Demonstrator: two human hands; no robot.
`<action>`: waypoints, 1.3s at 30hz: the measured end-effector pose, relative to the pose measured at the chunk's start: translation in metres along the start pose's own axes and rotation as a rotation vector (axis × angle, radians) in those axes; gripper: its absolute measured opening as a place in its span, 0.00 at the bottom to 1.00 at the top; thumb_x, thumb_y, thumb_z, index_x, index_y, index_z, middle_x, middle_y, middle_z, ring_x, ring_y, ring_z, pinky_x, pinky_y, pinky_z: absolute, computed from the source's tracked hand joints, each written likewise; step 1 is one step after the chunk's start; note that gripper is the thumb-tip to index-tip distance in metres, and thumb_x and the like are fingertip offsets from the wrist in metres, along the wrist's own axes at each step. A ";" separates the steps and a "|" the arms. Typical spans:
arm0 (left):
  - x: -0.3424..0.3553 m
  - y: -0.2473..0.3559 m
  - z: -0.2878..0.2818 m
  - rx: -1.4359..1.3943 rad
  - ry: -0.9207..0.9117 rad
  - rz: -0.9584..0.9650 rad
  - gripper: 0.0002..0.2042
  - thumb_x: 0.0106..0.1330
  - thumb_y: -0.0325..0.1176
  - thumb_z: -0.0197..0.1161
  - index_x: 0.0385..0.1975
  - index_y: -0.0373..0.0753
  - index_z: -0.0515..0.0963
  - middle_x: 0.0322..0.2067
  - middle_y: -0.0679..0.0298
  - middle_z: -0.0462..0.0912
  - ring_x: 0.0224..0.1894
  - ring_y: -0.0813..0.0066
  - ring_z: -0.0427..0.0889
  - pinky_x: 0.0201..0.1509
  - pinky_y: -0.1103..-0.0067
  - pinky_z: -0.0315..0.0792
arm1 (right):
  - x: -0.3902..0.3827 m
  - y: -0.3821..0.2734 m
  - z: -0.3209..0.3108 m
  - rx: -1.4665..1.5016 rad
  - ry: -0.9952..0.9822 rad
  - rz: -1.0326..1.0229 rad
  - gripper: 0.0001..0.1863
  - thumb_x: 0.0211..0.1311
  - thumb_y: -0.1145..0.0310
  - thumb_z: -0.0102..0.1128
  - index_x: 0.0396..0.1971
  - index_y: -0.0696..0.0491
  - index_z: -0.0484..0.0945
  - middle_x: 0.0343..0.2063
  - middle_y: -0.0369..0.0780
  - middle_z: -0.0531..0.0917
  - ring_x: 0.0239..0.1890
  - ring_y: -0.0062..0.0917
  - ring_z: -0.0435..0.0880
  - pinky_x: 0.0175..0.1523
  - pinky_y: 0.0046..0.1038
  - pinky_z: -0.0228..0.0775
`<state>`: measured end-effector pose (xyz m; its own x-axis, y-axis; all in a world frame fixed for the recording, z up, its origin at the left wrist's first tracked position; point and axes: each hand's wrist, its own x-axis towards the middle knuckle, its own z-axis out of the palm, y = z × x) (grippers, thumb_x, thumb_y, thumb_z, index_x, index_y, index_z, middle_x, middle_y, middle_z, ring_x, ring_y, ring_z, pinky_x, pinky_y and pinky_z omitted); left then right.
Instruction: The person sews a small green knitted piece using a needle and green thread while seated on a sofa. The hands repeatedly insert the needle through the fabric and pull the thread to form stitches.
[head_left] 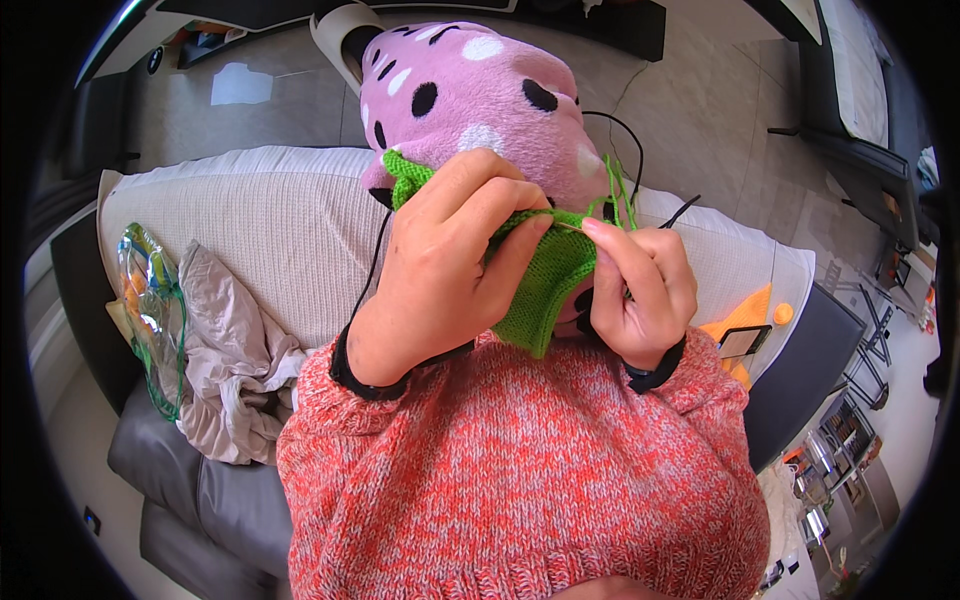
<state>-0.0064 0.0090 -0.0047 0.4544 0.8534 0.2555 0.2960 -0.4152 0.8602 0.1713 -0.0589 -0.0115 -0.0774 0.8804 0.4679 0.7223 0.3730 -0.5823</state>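
A bright green knitted piece (545, 285) hangs between my hands over the pink blanket on my lap. My left hand (440, 260) is closed on its upper edge, thumb and fingertips pinching close to the rim. A corner of the knitting (405, 178) sticks out beyond my left knuckles. With thumb and forefinger together, my right hand (645, 285) pinches a thin needle (568, 227) at the edge of the knitting. Loose green yarn (618, 190) rises in strands just above my right fingers. My palms and the needle's ends are hidden.
A pink blanket (455, 130) with black and white spots covers my lap. On the pale sofa cover (270, 205) at left lie a clear bag (152, 310) and a crumpled beige cloth (225, 350). An orange knitted piece (745, 312) and a dark-framed phone-like device (745, 341) lie at right.
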 end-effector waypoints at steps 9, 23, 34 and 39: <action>0.001 -0.001 -0.003 -0.014 -0.039 0.005 0.08 0.52 0.20 0.65 0.33 0.34 0.76 0.29 0.59 0.75 0.30 0.59 0.77 0.33 0.72 0.71 | 0.000 -0.002 0.001 -0.031 0.015 0.018 0.17 0.50 0.83 0.64 0.42 0.55 0.82 0.22 0.37 0.73 0.18 0.26 0.74 0.21 0.27 0.65; 0.001 -0.008 -0.007 -0.019 -0.072 0.043 0.08 0.52 0.20 0.65 0.32 0.34 0.79 0.28 0.59 0.76 0.30 0.61 0.78 0.32 0.72 0.73 | -0.003 -0.001 -0.002 0.089 -0.036 0.055 0.12 0.54 0.85 0.60 0.39 0.59 0.82 0.23 0.38 0.76 0.19 0.22 0.70 0.23 0.21 0.60; 0.003 -0.009 -0.012 -0.128 -0.130 -0.007 0.08 0.53 0.20 0.66 0.33 0.35 0.80 0.28 0.60 0.76 0.30 0.64 0.78 0.32 0.75 0.72 | -0.003 -0.004 -0.005 0.101 -0.016 0.023 0.13 0.54 0.86 0.59 0.39 0.60 0.82 0.25 0.39 0.77 0.21 0.22 0.71 0.25 0.21 0.62; 0.003 -0.009 -0.013 -0.134 -0.135 -0.003 0.08 0.53 0.20 0.66 0.33 0.35 0.80 0.29 0.60 0.77 0.31 0.64 0.78 0.32 0.75 0.72 | -0.003 -0.004 -0.004 0.071 -0.017 0.015 0.13 0.53 0.86 0.59 0.40 0.60 0.82 0.25 0.39 0.77 0.22 0.22 0.72 0.26 0.22 0.63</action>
<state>-0.0188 0.0194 -0.0060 0.5649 0.8008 0.1989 0.1870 -0.3590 0.9144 0.1715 -0.0638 -0.0083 -0.0795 0.8907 0.4477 0.6730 0.3792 -0.6350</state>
